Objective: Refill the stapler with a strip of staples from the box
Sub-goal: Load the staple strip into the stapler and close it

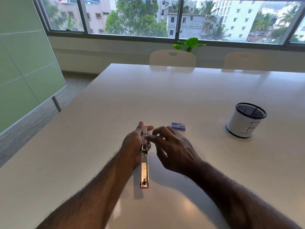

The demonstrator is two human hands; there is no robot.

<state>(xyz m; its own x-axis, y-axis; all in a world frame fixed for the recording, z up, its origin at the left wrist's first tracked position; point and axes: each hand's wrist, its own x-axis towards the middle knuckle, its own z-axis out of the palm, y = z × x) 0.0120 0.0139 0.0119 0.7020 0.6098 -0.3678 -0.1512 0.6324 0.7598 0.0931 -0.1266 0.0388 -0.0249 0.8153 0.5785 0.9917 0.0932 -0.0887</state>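
Two hands: left hand [134, 146] grips the opened stapler [144, 160]; right hand [171, 147] has its fingers loosely curled at it.
Hard to see: any staples, blurred.
Box [178, 126]: just beyond, shut.
Surface [165, 90]: white, by windows [132, 15].

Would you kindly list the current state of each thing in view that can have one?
stapler: swung open, held above the table.
staple box: lying flat on the table, apparently closed, untouched.
mesh pen holder: upright; contents unclear.
left hand: gripping the stapler's far half.
right hand: fingertips at the stapler's channel; whether they pinch a strip cannot be told.
nearer chair: pushed in at the table's far edge.
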